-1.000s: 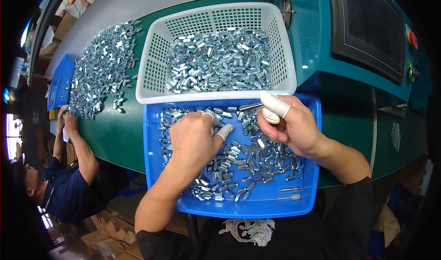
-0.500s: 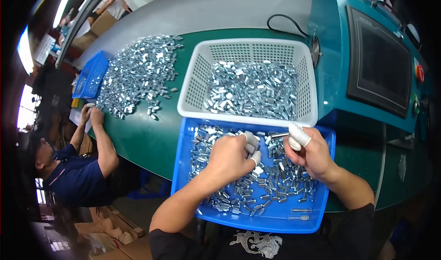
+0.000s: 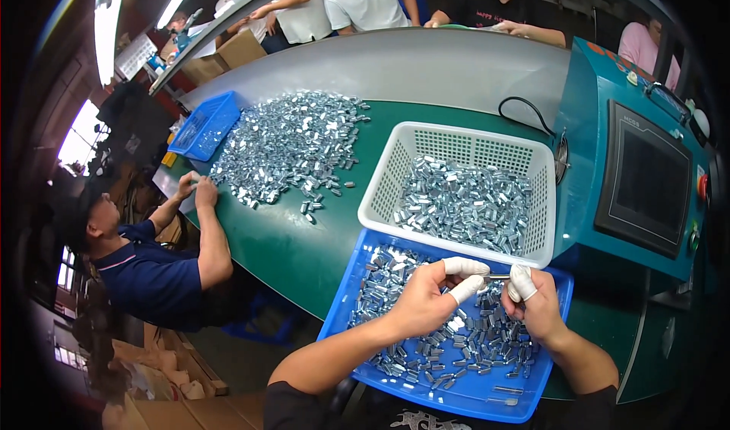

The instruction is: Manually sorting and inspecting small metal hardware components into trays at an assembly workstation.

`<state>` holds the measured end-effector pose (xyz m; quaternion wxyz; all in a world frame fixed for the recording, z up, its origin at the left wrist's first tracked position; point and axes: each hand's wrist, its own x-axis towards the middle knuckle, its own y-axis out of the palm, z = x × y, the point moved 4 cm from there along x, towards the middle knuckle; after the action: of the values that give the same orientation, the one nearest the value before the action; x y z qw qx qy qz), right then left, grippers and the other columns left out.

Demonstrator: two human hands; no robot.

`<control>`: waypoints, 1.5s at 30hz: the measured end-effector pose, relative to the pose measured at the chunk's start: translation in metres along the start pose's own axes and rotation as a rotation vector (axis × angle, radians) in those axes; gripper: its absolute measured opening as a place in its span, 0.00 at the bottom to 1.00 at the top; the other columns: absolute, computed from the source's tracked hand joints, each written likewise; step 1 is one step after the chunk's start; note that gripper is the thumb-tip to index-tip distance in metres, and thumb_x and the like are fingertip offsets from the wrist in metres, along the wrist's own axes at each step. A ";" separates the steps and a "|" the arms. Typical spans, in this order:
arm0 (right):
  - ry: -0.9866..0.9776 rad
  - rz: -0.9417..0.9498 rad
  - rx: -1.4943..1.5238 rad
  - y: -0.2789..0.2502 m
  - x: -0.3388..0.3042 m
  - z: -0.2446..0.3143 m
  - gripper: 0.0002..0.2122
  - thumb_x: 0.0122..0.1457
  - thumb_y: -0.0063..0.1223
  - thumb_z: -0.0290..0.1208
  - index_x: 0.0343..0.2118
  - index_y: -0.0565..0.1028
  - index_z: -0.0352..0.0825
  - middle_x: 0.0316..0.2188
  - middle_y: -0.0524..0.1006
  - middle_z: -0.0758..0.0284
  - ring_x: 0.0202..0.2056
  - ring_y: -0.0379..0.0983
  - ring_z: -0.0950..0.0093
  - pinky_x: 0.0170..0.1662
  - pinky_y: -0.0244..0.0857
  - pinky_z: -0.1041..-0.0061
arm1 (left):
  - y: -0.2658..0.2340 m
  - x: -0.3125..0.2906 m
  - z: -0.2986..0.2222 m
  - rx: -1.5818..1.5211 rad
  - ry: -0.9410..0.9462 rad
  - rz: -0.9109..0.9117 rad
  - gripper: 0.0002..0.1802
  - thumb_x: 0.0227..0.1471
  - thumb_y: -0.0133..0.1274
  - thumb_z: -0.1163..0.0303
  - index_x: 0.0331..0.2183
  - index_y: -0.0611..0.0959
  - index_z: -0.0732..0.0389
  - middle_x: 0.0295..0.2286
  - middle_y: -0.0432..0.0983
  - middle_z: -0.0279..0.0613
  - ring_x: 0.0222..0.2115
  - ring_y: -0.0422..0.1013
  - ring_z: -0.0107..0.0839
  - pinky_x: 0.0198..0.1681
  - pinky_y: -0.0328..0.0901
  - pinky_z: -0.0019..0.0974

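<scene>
Over a blue tray [image 3: 338, 302] my hands meet, with white finger cots on thumbs and forefingers. My right hand [image 3: 541, 308] is closed on a thin metal rod [image 3: 498, 276] that points left. At the rod's other end, thumb and fingers of my left hand [image 3: 426, 301] are pinched together; whatever they grip is hidden by the cots. Below both hands, many small shiny metal pieces [image 3: 487, 339] lie loose in the tray. Two slim rod-like tools [image 3: 508, 390] rest in its near right corner.
A white perforated basket [image 3: 380, 194] of metal pieces stands behind the tray. Left is a large heap of pieces [image 3: 289, 145] and a blue bin [image 3: 204, 126], where a co-worker [image 3: 152, 263] sits. On the right stands a teal machine [image 3: 589, 209] with a dark screen. Other people are behind the bench.
My left hand has come up from the pieces in the tray to the end of the rod in my right hand. The view has tilted up, showing more people at the back.
</scene>
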<state>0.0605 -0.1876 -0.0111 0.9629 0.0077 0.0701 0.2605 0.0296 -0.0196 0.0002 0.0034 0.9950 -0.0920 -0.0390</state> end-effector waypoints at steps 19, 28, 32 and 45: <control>0.094 0.073 0.005 0.002 0.001 -0.003 0.23 0.64 0.33 0.42 0.14 0.67 0.35 0.11 0.65 0.74 0.13 0.55 0.86 0.17 0.49 0.84 | 0.007 -0.009 -0.016 0.596 0.527 -0.121 0.13 0.45 0.55 0.81 0.37 0.79 0.65 0.30 0.75 0.46 0.31 0.73 0.38 0.35 0.66 0.33; 0.036 0.018 -0.027 0.003 -0.007 -0.003 0.24 0.64 0.33 0.42 0.13 0.67 0.35 0.10 0.65 0.73 0.12 0.55 0.86 0.17 0.48 0.84 | 0.012 -0.008 0.000 0.295 0.248 -0.066 0.10 0.48 0.54 0.80 0.36 0.78 0.65 0.30 0.75 0.42 0.34 0.72 0.30 0.39 0.66 0.31; 0.045 0.043 -0.036 0.003 -0.002 -0.005 0.25 0.64 0.32 0.43 0.13 0.67 0.35 0.09 0.65 0.73 0.11 0.55 0.86 0.16 0.48 0.84 | 0.012 -0.004 -0.014 0.522 0.621 -0.144 0.13 0.41 0.55 0.84 0.34 0.79 0.65 0.27 0.74 0.45 0.28 0.71 0.38 0.33 0.65 0.34; 0.192 0.171 0.314 0.004 0.002 -0.001 0.24 0.64 0.31 0.45 0.14 0.66 0.36 0.11 0.65 0.73 0.12 0.52 0.87 0.16 0.45 0.86 | 0.008 -0.002 -0.018 0.414 0.348 -0.177 0.18 0.41 0.62 0.72 0.36 0.77 0.67 0.26 0.75 0.40 0.26 0.71 0.27 0.31 0.66 0.28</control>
<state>0.0603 -0.1830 -0.0123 0.9131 0.1386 0.2006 0.3269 0.0276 -0.0267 0.0184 -0.1876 0.9704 -0.0089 0.1519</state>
